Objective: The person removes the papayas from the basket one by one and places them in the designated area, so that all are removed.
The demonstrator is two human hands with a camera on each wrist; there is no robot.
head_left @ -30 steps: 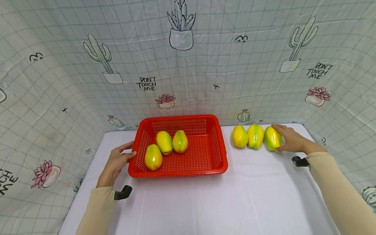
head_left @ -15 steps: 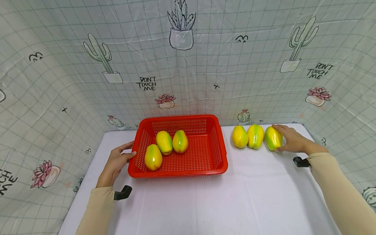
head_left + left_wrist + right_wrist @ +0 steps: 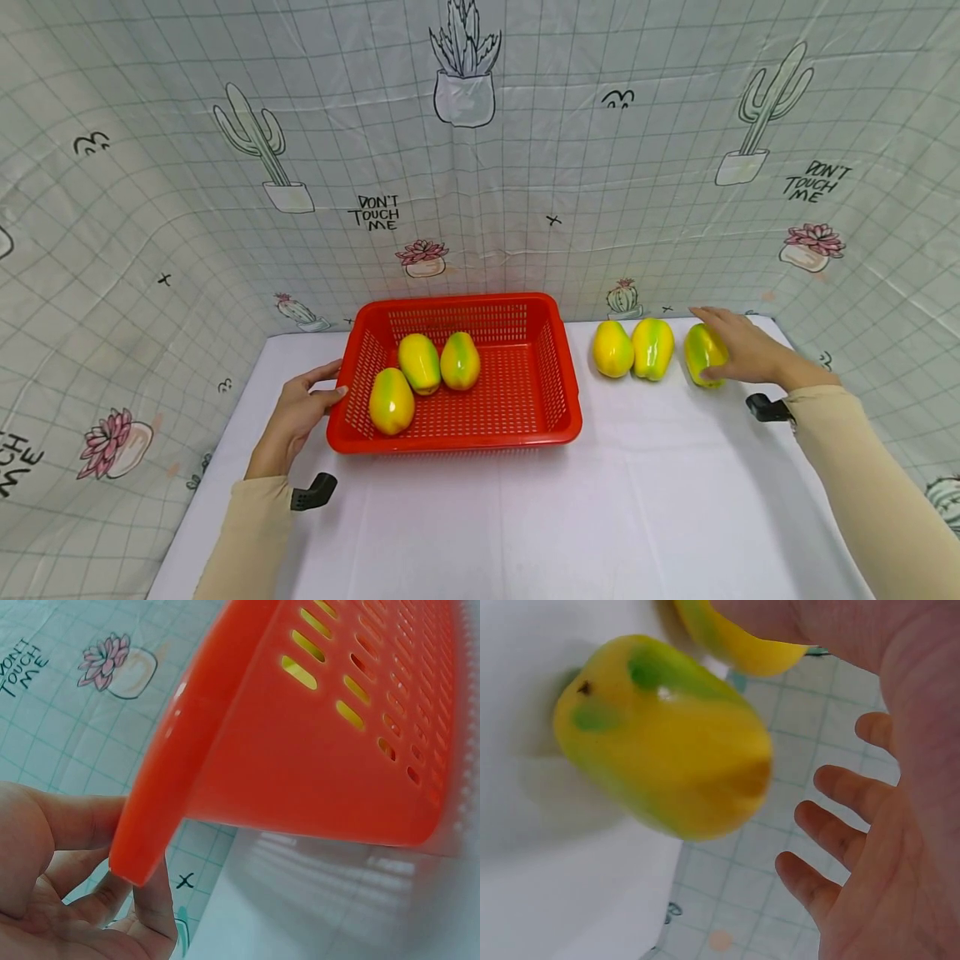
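A red plastic basket (image 3: pixel 487 437) stands left of the table's middle, with three yellow-green papayas inside, one of them a papaya (image 3: pixel 392 402) near the front left. My left hand (image 3: pixel 296 412) pinches the basket's left rim; in the left wrist view the thumb and fingers sit on either side of that rim (image 3: pixel 154 802). At the right, my right hand (image 3: pixel 746 350) is around the far side of the rightmost papaya (image 3: pixel 699 350). In the right wrist view its fingers are loosely extended and apart from this papaya (image 3: pixel 660 742), which lies on the cloth.
Two more papayas lie side by side between the basket and the right hand: a left papaya (image 3: pixel 612 350) and a right papaya (image 3: pixel 652 350). White cloth (image 3: pixel 510 525) covers the table. A patterned grid curtain (image 3: pixel 495 183) closes the back and sides.
The rightmost papaya has shifted slightly right and turned, showing more green. My right hand has loosened and spread from it. The left hand and basket have stayed put.
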